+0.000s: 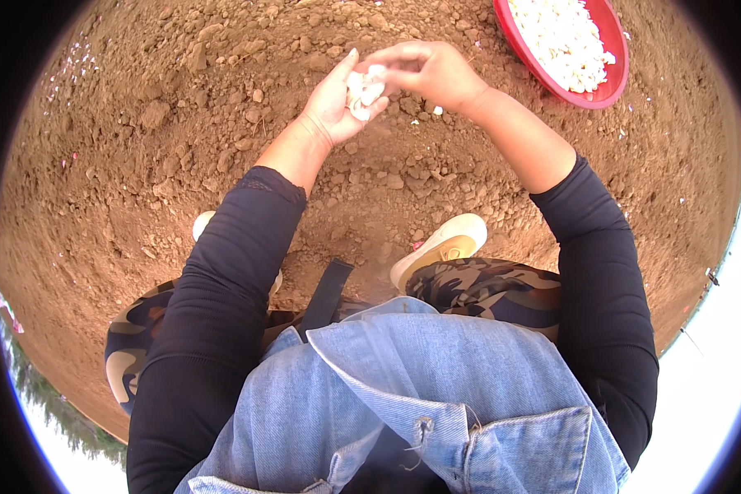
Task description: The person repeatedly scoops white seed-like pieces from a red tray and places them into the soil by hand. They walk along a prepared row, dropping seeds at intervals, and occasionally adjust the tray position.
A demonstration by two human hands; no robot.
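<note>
Several white garlic cloves (pixel 361 99) lie in the cupped palm of my left hand (pixel 333 102), held low over the soil. From the right, my right hand (pixel 438 74) reaches across to them, thumb and forefinger around one clove (pixel 376 70) at the pile's upper edge. Those fingertips are slightly blurred. Up and to the right of my right hand, a red plastic bowl (pixel 619 74) full of garlic cloves (pixel 562 43) rests on the ground, cut off by the top of the view.
Brown, cloddy soil (pixel 210 123) spreads all around. Small pale bits (pixel 68 68) are scattered on it at the upper left, and a white piece (pixel 438 110) lies below my right hand. My tan shoe (pixel 444 247) and camouflage-clad knees are close below.
</note>
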